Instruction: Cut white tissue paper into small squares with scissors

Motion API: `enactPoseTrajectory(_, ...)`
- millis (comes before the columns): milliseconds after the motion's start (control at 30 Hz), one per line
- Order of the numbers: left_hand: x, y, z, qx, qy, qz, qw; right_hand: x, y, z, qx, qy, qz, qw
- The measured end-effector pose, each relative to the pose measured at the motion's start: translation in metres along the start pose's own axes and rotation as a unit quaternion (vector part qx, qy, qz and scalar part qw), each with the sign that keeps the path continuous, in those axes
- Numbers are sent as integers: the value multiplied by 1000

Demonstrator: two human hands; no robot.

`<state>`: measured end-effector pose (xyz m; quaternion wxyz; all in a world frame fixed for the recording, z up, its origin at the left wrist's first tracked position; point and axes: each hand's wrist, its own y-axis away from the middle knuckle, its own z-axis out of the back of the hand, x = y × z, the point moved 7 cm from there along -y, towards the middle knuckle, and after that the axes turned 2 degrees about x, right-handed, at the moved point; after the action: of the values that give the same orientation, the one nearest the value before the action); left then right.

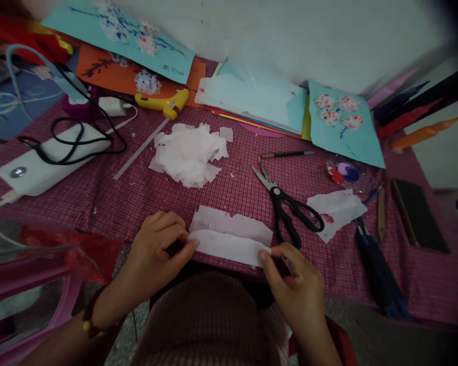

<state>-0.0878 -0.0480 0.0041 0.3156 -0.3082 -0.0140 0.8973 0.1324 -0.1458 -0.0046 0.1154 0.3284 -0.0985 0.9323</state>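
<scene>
A strip of thin white paper point(227, 246) lies at the table's front edge, its near part folded over a torn-edged part behind. My left hand point(158, 249) pinches its left end between thumb and fingers. At the right end my right hand point(292, 272) grips the paper's corner the same way. Black-handled scissors point(284, 201) rest just beyond my right hand, blades slightly apart and pointing away. A loose pile of cut white paper pieces point(191, 152) sits behind the strip.
A yellow glue gun point(164, 103) with a glue stick stands at the back left, near a white power bank point(53, 157) with cables. A pen point(288, 154), a paint palette point(345, 173), a crumpled tissue point(336, 211) and a phone point(420, 216) lie to the right.
</scene>
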Motion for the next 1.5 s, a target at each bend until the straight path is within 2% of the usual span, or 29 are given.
enactPoseTrajectory(500,2,2,-3,-18,-4,-14,1000,-2,2,-1,15,5,3,1000)
enactPoseTrajectory(733,3,1,-3,-15,-14,-7,1000,1,2,-1,25,21,19,999)
enactPoseTrajectory(900,5,0,-2,-8,-31,20,999,4,-1,-2,32,34,21,999)
enactPoseTrajectory(1100,5,0,-1,-10,-36,5,999,-1,2,-2,36,37,-13,999)
enactPoseTrajectory(1233,5,0,-2,-6,-35,-4,999,-9,4,0,12,6,-35,999)
enactPoseTrajectory(1333,4,0,-3,-13,-34,-8,999,-11,6,8,-39,-54,-18,998)
enactPoseTrajectory(1400,4,-1,-3,-21,-34,-8,999,-7,8,16,-78,-86,16,993)
enactPoseTrajectory(1467,5,0,-1,-31,-25,0,999,1,12,20,-81,-86,57,991)
enactPoseTrajectory(1500,6,1,1,-40,-12,10,999,6,14,19,-63,-73,77,992)
